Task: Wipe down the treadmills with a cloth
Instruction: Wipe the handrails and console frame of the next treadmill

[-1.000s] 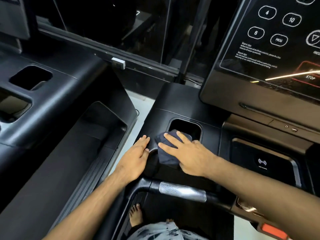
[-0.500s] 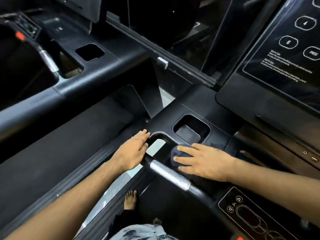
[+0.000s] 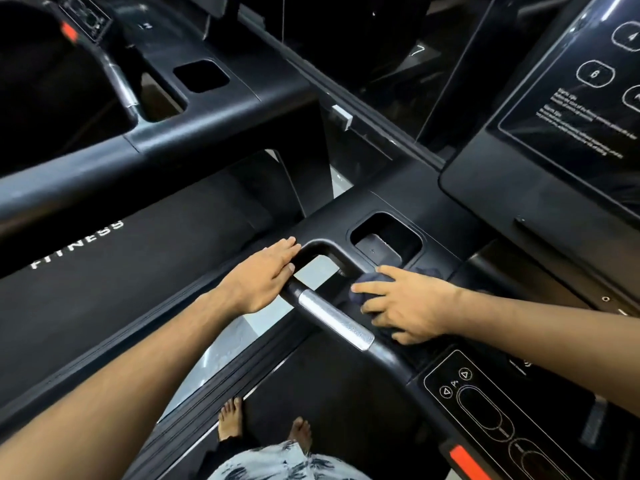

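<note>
- While the right hand [image 3: 412,308] cups a bunched dark cloth [image 3: 372,280] with its fingers curled over it, the cloth sits pressed on the treadmill console [image 3: 346,209], just behind the handlebar [image 3: 334,318] and near the cup-holder recess [image 3: 386,237].
- The left hand [image 3: 258,280] lies flat and released, fingers straight, on the console's corner where the handlebar bends.
- The neighbouring treadmill belt [image 3: 78,249] reads "FITNESS".

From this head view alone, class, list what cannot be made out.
Head view: dark cloth, mostly hidden under the right hand.
Head view: console screen, cut off by the right edge; its small print is blurred.
Head view: neighbouring treadmill's console, cut off by the top edge.
</note>
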